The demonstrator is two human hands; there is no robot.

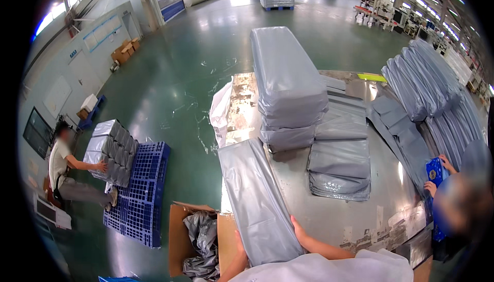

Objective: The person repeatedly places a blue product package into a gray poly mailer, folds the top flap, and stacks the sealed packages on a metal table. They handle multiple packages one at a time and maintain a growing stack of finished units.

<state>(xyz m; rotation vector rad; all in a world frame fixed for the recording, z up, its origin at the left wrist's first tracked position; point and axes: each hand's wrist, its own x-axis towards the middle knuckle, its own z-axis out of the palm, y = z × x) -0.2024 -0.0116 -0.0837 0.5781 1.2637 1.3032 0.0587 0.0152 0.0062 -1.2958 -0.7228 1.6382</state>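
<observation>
Metal table (pixel 381 215) carried a tall stack of grey wrapped bundles (pixel 288 81) at centre, flat grey bags (pixel 340 171) just beside it. One long grey package (pixel 257 199) lay slanted over the table's near-left edge. I noted the left hand (pixel 240 246) against its lower left side and the right hand (pixel 299 230) on its right edge; both sets of fingers were pressed on the wrap, clamping it between them. Open cardboard box (pixel 180 241) of crumpled grey film stood on the floor below. Blue pallet (pixel 141 194) lay further left, a co-worker (pixel 64 171) crouched beside it.
</observation>
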